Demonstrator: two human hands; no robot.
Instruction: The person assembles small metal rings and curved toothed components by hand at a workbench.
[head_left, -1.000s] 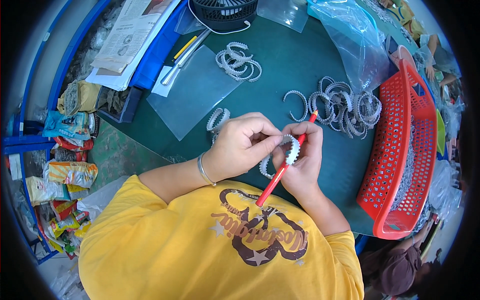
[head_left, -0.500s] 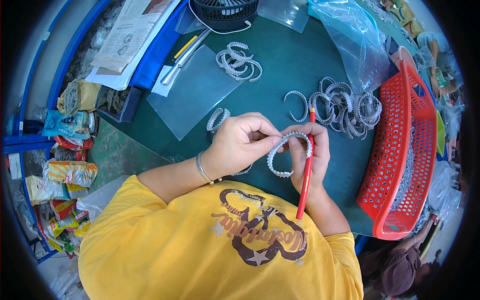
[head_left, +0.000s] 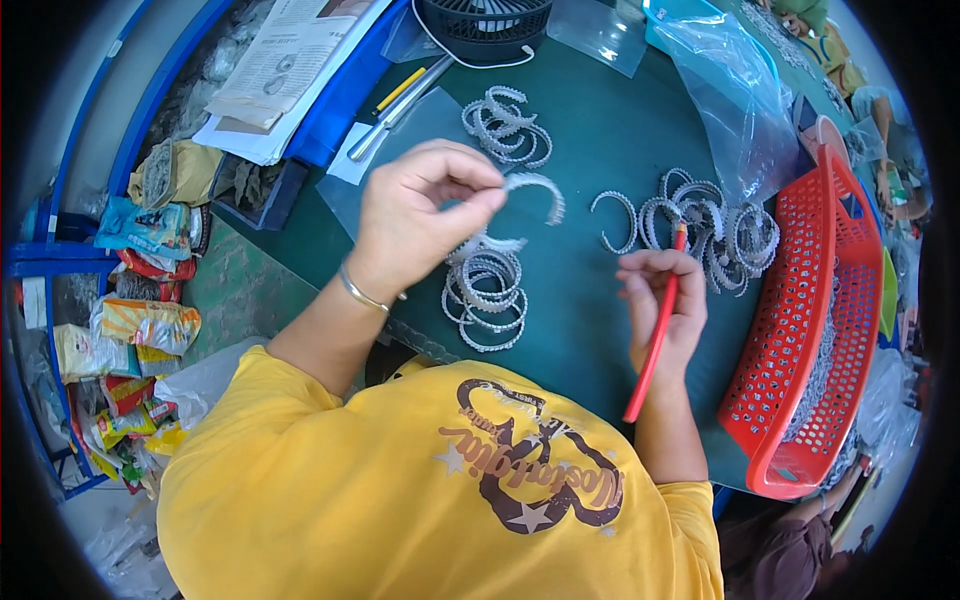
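Ring [head_left: 541, 181] at one o'clock is clamped in the left hand's [head_left: 415, 215] fingers; the right hand's [head_left: 686, 335], at three, grip a red pencil [head_left: 650, 365], with a ring tangle [head_left: 712, 222] at two, a red basket [head_left: 772, 330] beyond.

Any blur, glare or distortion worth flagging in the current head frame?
Head view: the fisheye leaves black corners and bows the blue frame at left; head view: glare streaks the clear plastic bag; head view: the right hand and the grey band in the left hand look slightly soft, perhaps from motion.
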